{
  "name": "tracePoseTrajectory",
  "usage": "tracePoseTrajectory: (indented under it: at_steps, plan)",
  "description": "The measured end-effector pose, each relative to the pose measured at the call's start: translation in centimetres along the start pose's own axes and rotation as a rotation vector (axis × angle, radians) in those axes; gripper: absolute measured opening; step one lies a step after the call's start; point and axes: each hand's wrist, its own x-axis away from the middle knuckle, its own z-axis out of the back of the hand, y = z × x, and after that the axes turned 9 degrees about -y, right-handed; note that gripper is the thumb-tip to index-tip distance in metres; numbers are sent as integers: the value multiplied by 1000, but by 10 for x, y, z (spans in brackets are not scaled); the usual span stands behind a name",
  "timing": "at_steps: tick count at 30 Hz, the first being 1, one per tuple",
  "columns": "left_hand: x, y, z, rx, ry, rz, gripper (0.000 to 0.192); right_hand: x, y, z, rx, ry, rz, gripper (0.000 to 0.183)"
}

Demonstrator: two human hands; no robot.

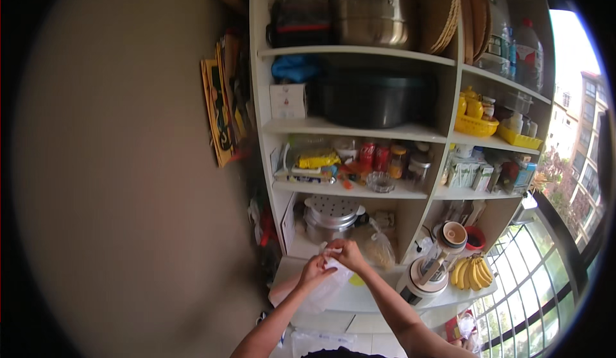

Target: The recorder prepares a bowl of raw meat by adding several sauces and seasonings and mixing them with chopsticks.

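Note:
My left hand (315,272) and my right hand (347,255) meet at the gathered top of a thin, whitish plastic bag (323,296). Both pinch its neck between fingers and thumb. The bag's body hangs below them over the white counter (370,302); what it holds cannot be made out. Just behind my hands, in the lowest compartment, stands an aluminium steamer pot (332,218) with a perforated tray on top. A knotted clear bag (380,249) with brownish contents lies to the right of my right hand.
A blender (428,276) and a bunch of bananas (471,272) stand on the counter at right. Above rises a white shelf unit (356,129) with a large dark pot (380,98), cans and jars. A glass ashtray (380,182) sits near a shelf edge. Barred windows (519,281) lie at right.

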Motion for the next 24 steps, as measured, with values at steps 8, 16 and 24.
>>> tracePoseTrajectory:
  at_steps: [8,16,24]
  plan:
    - [-30,18,-8,-536,48,75,25,7,49,5,73,-159,-262,34]
    - [-28,12,12,-364,1,215,28,-14,66,38,39,10,-247,22]
    - [-23,11,8,382,-8,500,20,57,13,27,149,-643,131,22]
